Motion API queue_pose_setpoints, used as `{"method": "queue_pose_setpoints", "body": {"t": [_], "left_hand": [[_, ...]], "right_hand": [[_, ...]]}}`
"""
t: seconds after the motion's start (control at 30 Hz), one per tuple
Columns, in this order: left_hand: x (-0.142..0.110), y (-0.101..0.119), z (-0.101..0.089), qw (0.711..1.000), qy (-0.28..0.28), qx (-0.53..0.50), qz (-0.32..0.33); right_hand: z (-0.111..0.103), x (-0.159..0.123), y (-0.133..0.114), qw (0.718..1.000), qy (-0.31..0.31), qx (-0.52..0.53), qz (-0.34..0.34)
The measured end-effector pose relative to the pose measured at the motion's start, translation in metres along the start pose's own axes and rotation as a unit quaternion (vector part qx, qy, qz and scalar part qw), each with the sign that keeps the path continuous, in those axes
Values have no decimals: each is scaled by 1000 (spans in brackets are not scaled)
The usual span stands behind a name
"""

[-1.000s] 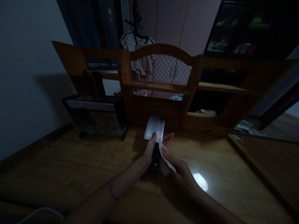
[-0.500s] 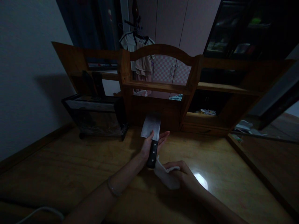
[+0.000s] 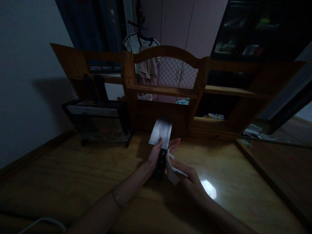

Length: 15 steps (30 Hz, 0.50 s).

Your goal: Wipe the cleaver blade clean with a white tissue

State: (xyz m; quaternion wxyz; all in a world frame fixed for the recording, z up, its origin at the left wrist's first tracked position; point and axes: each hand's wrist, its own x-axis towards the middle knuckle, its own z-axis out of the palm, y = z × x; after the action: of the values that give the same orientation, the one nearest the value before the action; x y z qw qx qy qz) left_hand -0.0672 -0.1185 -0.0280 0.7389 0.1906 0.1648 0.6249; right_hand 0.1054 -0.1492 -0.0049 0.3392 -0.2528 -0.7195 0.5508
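Observation:
A cleaver (image 3: 161, 133) with a broad steel blade and a black handle points away from me above a wooden desk (image 3: 73, 175). My left hand (image 3: 158, 152) holds it where blade meets handle, thumb on top and fingers stretched out underneath. My right hand (image 3: 188, 177) pinches a folded white cloth (image 3: 172, 167) and presses it against the right side of the handle, just below the blade.
A wooden shelf unit (image 3: 168, 91) stands along the back of the desk. A dark wire rack (image 3: 97, 120) sits at the back left. A lamp glare (image 3: 207, 188) shines on the desk right of my hands. A white cable (image 3: 41, 222) lies near left.
The right hand, which had drawn the cloth back off the handle toward me, has brought it up against the handle again. The cleaver has tilted slightly; the left hand keeps its hold.

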Motion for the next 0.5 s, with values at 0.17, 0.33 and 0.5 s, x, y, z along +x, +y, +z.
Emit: {"method": "queue_pose_setpoints", "body": {"t": [0.17,0.33,0.5], "left_hand": [[3,2,-5,1000,1,-10,27],[3,6,-8,999,8,-39,38],[1,5,-4,998,6,-42,37]], "right_hand": [[1,-3,3,998,-32,35,44],[1,-7,5,992,-5,29,123],[-4,-7,12,986,3,51,156]]}}
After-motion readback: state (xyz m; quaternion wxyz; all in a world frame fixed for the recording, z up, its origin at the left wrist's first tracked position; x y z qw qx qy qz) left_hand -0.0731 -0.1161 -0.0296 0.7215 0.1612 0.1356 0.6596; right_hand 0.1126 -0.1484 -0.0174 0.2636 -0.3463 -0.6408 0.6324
